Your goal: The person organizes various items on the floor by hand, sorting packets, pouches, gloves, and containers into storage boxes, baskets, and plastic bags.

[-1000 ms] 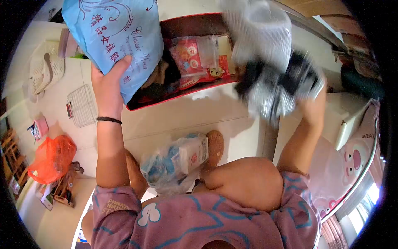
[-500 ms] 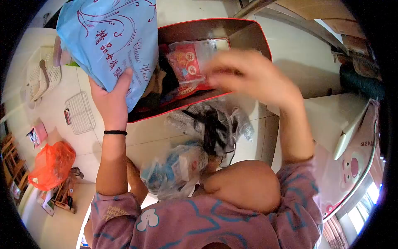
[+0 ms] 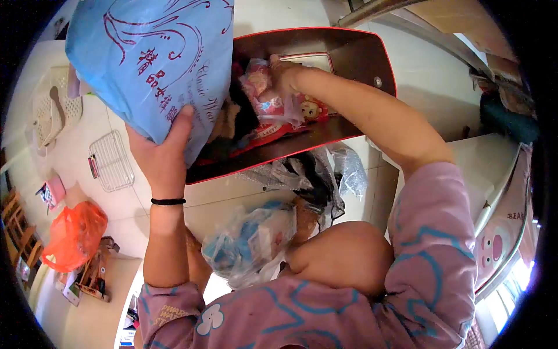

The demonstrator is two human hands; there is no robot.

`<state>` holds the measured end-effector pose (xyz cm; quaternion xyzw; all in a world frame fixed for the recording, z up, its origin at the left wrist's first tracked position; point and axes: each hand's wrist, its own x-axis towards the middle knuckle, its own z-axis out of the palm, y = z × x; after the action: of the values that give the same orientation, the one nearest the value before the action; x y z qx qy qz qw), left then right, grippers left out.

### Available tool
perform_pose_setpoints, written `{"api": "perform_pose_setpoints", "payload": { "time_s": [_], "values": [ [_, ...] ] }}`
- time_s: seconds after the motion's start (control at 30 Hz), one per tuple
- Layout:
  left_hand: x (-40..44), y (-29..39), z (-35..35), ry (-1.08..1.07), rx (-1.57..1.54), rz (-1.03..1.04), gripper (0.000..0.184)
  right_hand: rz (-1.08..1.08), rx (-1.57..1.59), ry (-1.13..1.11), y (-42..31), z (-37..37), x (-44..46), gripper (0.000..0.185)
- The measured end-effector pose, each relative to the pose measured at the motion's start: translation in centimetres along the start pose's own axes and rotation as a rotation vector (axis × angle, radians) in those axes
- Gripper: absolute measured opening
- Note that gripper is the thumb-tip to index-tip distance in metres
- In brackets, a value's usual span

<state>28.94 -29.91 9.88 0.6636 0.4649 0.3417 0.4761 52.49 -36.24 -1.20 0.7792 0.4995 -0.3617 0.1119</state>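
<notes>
My left hand (image 3: 164,152) grips the lower edge of a blue bag (image 3: 157,64) with red swirls and lettering, thumb on its front. The bag covers the left end of a dark box (image 3: 360,55) with a red rim. Inside the box, my right hand (image 3: 283,78) is closed on a clear plastic packet (image 3: 263,84) with red print; its fingertips are partly hidden. Beneath the packet lies a red printed package (image 3: 314,109) with a cartoon face. Dark and brown cloth (image 3: 232,119) sits beside it, partly under the blue bag.
Crumpled black and clear plastic (image 3: 308,177) lies on the floor below the box. Nearer me is a clear bag with blue things (image 3: 250,241). To the left are a wire rack (image 3: 112,161), an orange bag (image 3: 75,235) and a cream basket (image 3: 49,116).
My right hand let go of the black and clear plastic, now on the floor, then reached into the box and took hold of the packet. The blue bag stays in my left hand.
</notes>
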Motion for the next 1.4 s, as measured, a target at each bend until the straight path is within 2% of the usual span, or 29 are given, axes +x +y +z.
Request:
{"api": "perform_pose_setpoints", "payload": {
  "time_s": [0.07,0.1,0.23,0.3,0.37,0.43,0.5,0.63,0.83,0.9,1.07,1.13,1.17,1.23,1.27,1.33,1.37,1.4],
  "values": [
    [-0.1,0.3,-0.1,-0.004,-0.012,-0.002,0.057,-0.097,0.16,-0.021,1.2,-0.6,0.1,0.033],
    [-0.1,0.6,-0.1,-0.011,0.016,-0.013,0.056,-0.18,-0.088,0.088,1.5,-1.1,0.1,0.023],
    [0.0,0.6,0.1,-0.018,-0.033,0.017,0.055,-0.147,-0.143,0.151,3.3,-3.9,-3.5,0.023],
    [0.1,0.4,0.1,-0.023,-0.026,0.038,0.054,-0.061,-0.264,0.191,3.9,-6.2,-6.1,0.024],
    [0.2,0.2,0.1,-0.028,-0.025,0.063,0.054,0.053,-0.112,0.184,3.1,-9.5,-10.8,0.025],
    [0.1,0.0,0.1,-0.028,-0.057,0.034,0.054,-0.119,-0.046,0.606,6.2,-7.9,-12.8,0.027],
    [0.1,0.0,0.3,-0.019,-0.062,0.057,0.054,-0.132,-0.058,0.774,6.3,-8.5,-16.6,0.031],
    [0.2,0.0,0.2,-0.039,-0.066,0.065,0.053,0.021,0.046,0.826,5.7,-8.4,-19.4,0.034],
    [0.1,0.5,0.3,-0.03,-0.049,0.058,0.054,-0.019,0.15,0.961,5.8,-6.5,-19.3,0.033],
    [0.0,0.6,0.4,-0.025,-0.036,0.063,0.054,-0.103,0.171,0.999,5.9,-6.0,-19.2,0.035],
    [0.1,0.3,0.3,-0.026,-0.036,0.092,0.054,-0.071,0.293,0.937,6.6,-4.2,-17.9,0.037],
    [0.0,0.7,0.3,-0.025,0.039,0.078,0.053,-0.031,0.676,0.894,7.1,-3.5,-17.7,0.038],
    [0.0,0.7,0.3,-0.025,0.038,0.08,0.053,-0.031,0.676,0.896,7.5,-3.3,-17.6,0.038],
    [0.1,0.5,0.3,-0.028,-0.008,0.094,0.055,-0.164,0.949,0.884,8.2,-3.1,-17.8,0.04],
    [0.1,0.5,0.4,-0.029,-0.011,0.096,0.055,-0.164,0.947,0.887,8.4,-3.2,-18.1,0.04],
    [0.0,0.5,0.5,-0.026,-0.006,0.115,0.052,-0.115,1.269,0.735,8.6,-3.3,-18.7,0.036],
    [0.0,0.5,0.5,-0.028,-0.007,0.117,0.052,-0.114,1.269,0.739,8.5,-3.4,-18.9,0.036],
    [0.0,0.5,0.4,-0.033,-0.019,0.111,0.053,-0.122,1.399,0.732,8.3,-3.4,-19.1,0.036]
  ]
}}
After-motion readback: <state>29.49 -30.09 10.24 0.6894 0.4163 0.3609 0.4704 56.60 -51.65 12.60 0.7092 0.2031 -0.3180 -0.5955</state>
